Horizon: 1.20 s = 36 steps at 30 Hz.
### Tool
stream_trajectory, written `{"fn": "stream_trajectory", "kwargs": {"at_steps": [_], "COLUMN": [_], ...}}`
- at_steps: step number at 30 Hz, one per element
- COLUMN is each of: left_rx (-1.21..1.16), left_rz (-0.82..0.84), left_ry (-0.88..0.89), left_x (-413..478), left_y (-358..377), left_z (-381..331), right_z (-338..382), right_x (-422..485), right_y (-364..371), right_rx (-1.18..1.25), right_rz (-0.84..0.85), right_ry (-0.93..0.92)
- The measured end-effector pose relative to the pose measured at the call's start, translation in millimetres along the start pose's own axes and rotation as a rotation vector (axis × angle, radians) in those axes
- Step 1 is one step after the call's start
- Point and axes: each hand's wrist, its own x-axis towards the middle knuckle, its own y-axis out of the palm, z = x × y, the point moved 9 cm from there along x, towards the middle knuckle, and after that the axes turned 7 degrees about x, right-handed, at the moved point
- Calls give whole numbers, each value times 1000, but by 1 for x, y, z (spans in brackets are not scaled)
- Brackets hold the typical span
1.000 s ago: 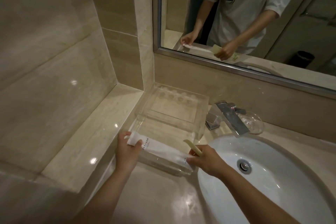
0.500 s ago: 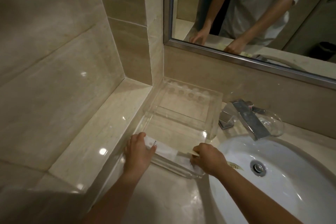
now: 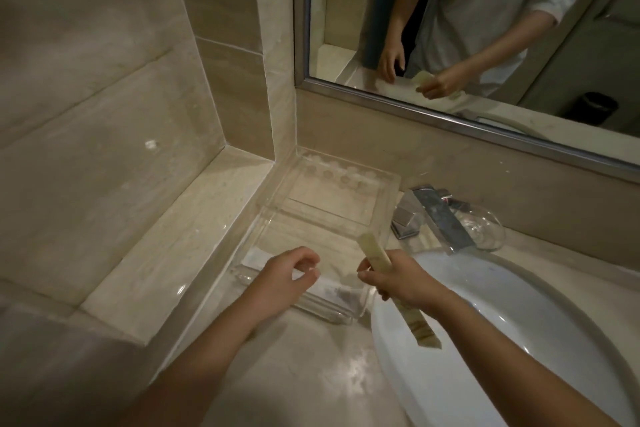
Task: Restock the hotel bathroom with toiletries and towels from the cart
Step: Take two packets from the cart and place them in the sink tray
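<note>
Head view, left to right. A stone ledge [image 3: 173, 253] runs along the counter's [image 3: 311, 374] left edge. The clear tray [image 3: 382, 215] sits in the counter's back-left corner, against the wall under the mirror. The white packet [image 3: 255, 258] lies flat inside it along the tray's near edge, long axis left-right.

The left hand [image 3: 285, 276] hovers over the packet's middle, fingers loosely curled and apart, nothing held. I can't tell if the tips graze it. The right hand [image 3: 401, 279] is just beside the tray's near-right corner, fingers clamped round a long pale-yellow sleeve [image 3: 375, 255]. The sleeve is tilted: upper end by the tray's right wall, lower end out over the basin's [image 3: 519, 340] left rim. The faucet [image 3: 440, 218] and glass dish [image 3: 485, 229] are behind the basin, apart from both hands.

My read: the white packet looks placed and the sleeve goes in next. The tray lies left of and beyond the right hand, and the sleeve's axis runs crosswise to the packet. I'd swing it left-right, parallel, behind the packet. The right hand is nearer. The left hand sits in the path, so I'd clear it first.
</note>
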Motion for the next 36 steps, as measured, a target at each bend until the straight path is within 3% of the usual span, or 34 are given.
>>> {"fn": "stream_trajectory", "kwargs": {"at_steps": [7,12,15,19,22,28,36], "left_rx": [-232,-204,-238,-323,-414,-521,-419], "left_rz": [7,-11,-109,-253,-327,-458,-495], "left_ry": [145,180,100,-144,-230,-330,-450], "left_x": [-11,-19,-20,-22,-24,-14,10], "left_y": [-6,-5,-17,-39,-48,-61,-51], "left_z": [-95,-112,-100,-59,-36,1,58], "right_z": [48,62,59,45,39,40,21], "right_x": [-59,-78,-78,-70,-61,-34,17], "right_y": [12,18,10,-9,-16,-28,8], "right_rx": [78,95,75,-85,-53,-178,-428], "right_rz": [393,482,434,302,227,-116,-168], "right_ry": [-32,-84,-112,-133,-154,-257,-280]}}
